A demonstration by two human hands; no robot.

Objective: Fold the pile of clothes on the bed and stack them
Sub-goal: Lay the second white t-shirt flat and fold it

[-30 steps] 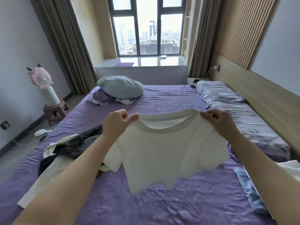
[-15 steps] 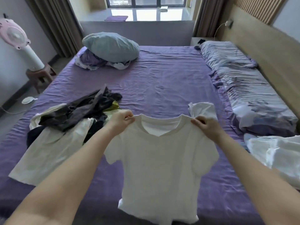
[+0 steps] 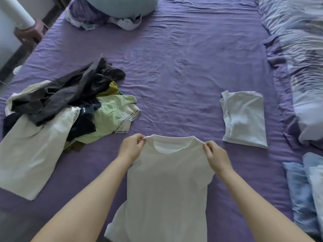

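I hold a plain white short-sleeved cotton T-shirt [image 3: 166,186] by its shoulders, right in front of me. My left hand [image 3: 131,147] pinches the fabric at the left end of the round collar, thumb and fingertips closed on the edge. My right hand [image 3: 215,155] pinches the matching spot on the right side of the collar in the same way. The shirt is stretched between my two hands with its neckline pointing away from me, and its body runs back toward me over the near part of the bed, whose wrinkled purple sheet [image 3: 183,67] shows all around it; I cannot tell how much of the shirt already rests on the sheet.

At the right edge, near me, lies a crumpled pale blue and white cloth [image 3: 304,189]. To the left, just beyond my left forearm, sprawls the unfolded pile of clothes [image 3: 57,110]: a cream garment spread flat nearest me, a light green shirt with dark-trimmed sleeves, and dark grey and black pieces heaped on top. To the right, a little past my right hand, a folded white shirt [image 3: 244,119] lies on the sheet, apart from the one I hold. Farther right runs a grey-and-white striped duvet [image 3: 300,49]. At the far end sits a pale blue pillow [image 3: 120,4] on more bunched fabric.
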